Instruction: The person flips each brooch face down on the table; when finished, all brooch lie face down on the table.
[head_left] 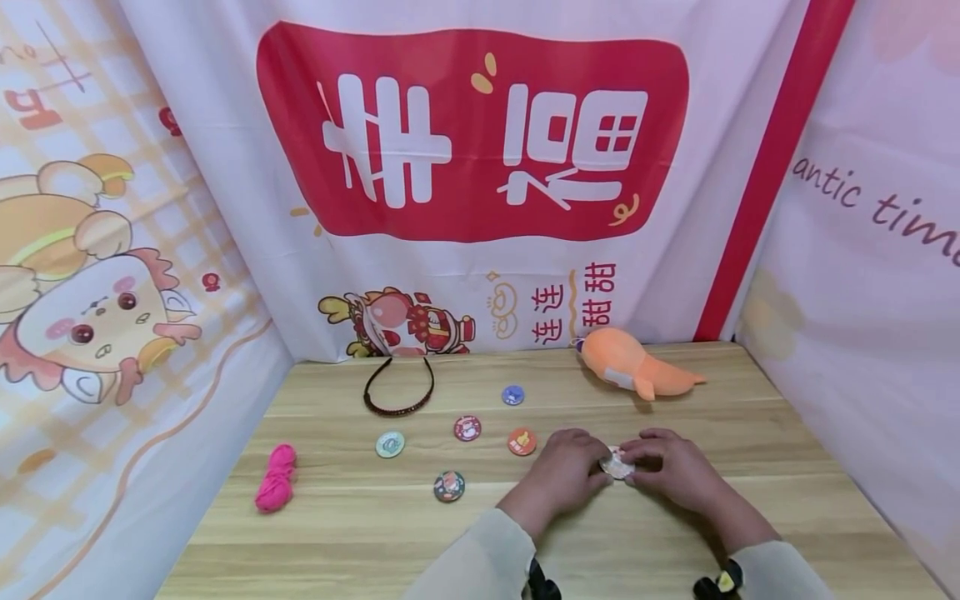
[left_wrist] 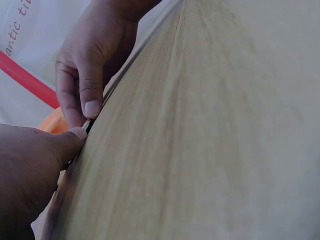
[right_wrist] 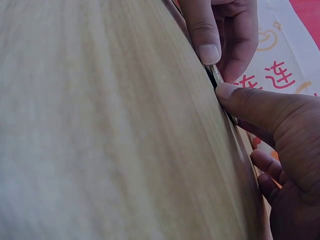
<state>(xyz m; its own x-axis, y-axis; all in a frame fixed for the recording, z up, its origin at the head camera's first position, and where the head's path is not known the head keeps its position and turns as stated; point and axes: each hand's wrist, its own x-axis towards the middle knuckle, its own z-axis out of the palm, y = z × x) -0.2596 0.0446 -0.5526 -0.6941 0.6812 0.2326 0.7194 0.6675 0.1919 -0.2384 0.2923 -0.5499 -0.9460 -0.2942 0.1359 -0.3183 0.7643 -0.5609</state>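
Observation:
A round whitish badge lies at the table's right-centre, between both hands. My left hand pinches its left edge between thumb and fingers, and my right hand pinches the right edge. In the left wrist view the left hand and the right hand meet thumb to thumb at the badge, seen edge-on. From the right wrist view, the badge's thin rim shows between the left hand and the right hand, low against the wooden surface.
Left of the hands lie an orange badge, a red one, a blue one, a light green one and a dark one. Farther out are a headband, pink yarn and an orange plush toy.

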